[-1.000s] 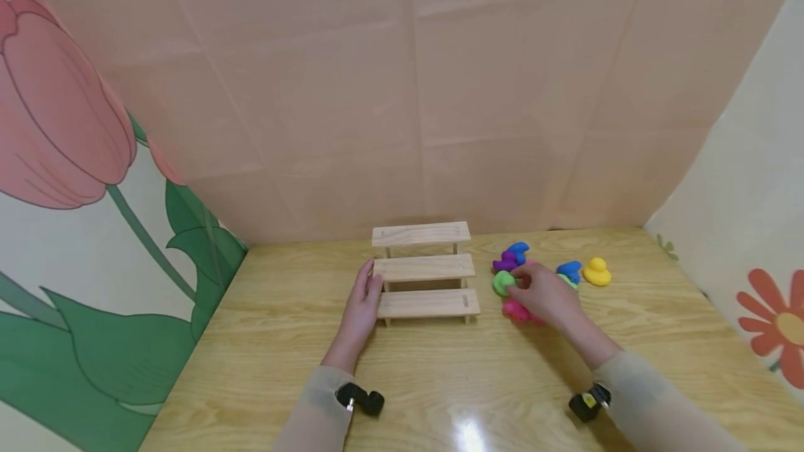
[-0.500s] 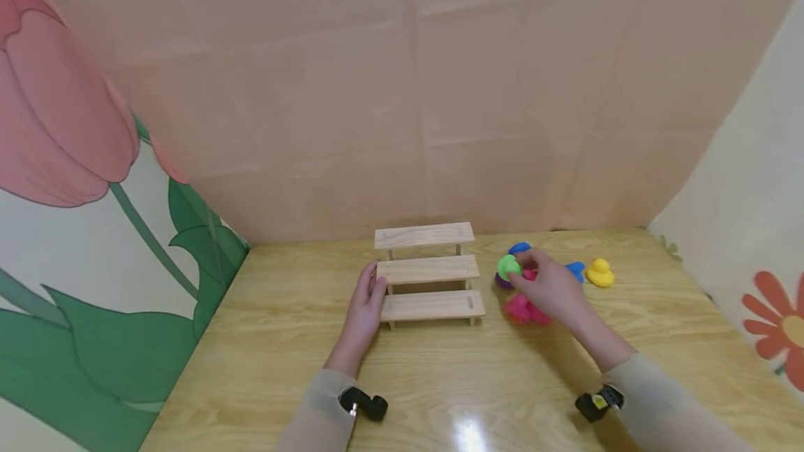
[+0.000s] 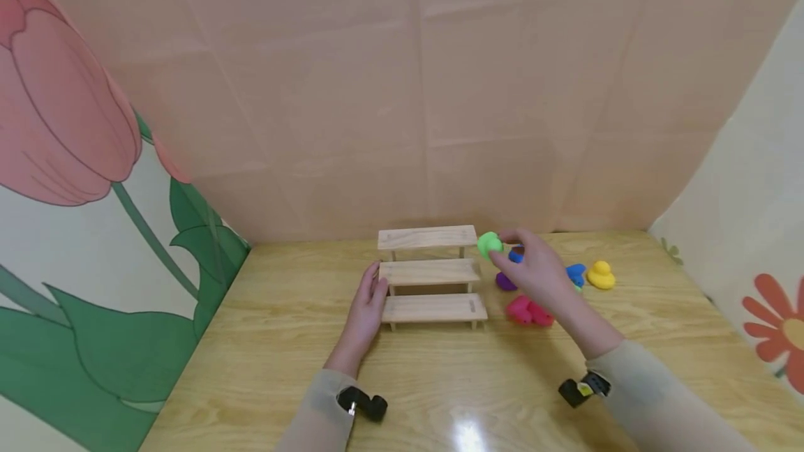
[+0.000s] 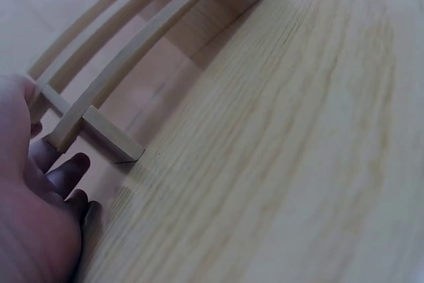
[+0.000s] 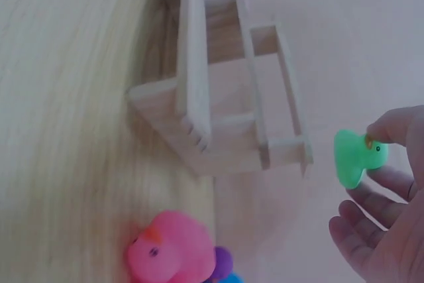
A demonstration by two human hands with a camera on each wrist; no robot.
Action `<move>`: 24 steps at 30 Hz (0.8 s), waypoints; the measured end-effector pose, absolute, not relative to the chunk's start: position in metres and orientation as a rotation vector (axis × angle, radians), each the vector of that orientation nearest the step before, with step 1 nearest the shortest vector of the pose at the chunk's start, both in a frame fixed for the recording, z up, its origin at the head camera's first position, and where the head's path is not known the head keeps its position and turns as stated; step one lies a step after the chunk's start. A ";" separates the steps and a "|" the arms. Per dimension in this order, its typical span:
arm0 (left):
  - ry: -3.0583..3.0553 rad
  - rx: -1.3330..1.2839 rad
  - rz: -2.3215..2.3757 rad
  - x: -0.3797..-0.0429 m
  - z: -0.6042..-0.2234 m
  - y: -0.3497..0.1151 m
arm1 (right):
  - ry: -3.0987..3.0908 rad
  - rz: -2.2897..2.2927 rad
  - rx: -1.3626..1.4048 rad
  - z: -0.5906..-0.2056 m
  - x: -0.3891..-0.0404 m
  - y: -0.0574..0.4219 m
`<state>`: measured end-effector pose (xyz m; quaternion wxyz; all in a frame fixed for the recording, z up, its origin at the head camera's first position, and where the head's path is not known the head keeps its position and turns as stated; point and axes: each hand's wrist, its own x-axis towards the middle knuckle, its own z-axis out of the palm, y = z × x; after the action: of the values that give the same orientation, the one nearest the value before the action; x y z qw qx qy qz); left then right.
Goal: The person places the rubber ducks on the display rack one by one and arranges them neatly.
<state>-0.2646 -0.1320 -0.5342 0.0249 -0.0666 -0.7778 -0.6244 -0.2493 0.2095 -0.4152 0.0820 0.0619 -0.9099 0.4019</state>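
Several ducks (image 3: 520,309) beside stand (image 3: 433,272); right fingers (image 5: 397,126) pinch green duck (image 5: 348,157), left fingers (image 4: 68,175) grip stand.

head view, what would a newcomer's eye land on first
Probably the bright green duck, pinched by the right hand just right of the top tier of the wooden stand. Next, the big pink tulip at far left. Then the yellow duck on the table, right of the stand.
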 end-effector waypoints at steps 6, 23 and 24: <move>-2.431 -0.208 -1.894 -0.265 -0.535 -0.132 | -2.681 1.183 0.278 -0.408 -0.261 0.192; -2.407 -0.254 -1.894 -0.264 -0.535 -0.133 | -2.648 1.260 0.434 -0.403 -0.291 0.133; -2.408 -0.251 -1.895 -0.264 -0.535 -0.133 | -2.646 1.259 0.441 -0.403 -0.293 0.129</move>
<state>-0.2642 -0.1326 -0.5349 0.0335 -0.0815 -0.7827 -0.6161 -0.2928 0.1292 -0.4029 0.0893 0.1483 -0.8894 0.4231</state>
